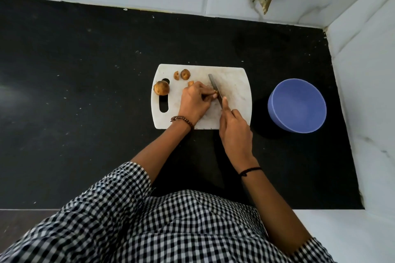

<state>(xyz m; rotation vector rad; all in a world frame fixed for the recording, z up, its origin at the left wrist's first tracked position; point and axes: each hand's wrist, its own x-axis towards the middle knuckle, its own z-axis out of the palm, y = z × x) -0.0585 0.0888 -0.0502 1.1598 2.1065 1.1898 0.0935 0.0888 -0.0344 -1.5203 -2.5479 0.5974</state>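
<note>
At the middle of the white cutting board (235, 79), the left hand (193, 100) has its grip pinched on a small brown piece (215, 91), which touches the knife (214, 86). The right hand (234, 128) has its grip closed round the knife's handle, forefinger along the spine. A blue bowl (297, 105) stands right of the board on the black surface (85, 70).

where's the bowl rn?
Head view: the blue bowl sits on the black counter, just right of the cutting board, close to the right wall.

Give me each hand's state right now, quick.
Left hand: fingers pinch a small brown piece on the cutting board.
Right hand: grips the knife, forefinger along its spine.
</note>
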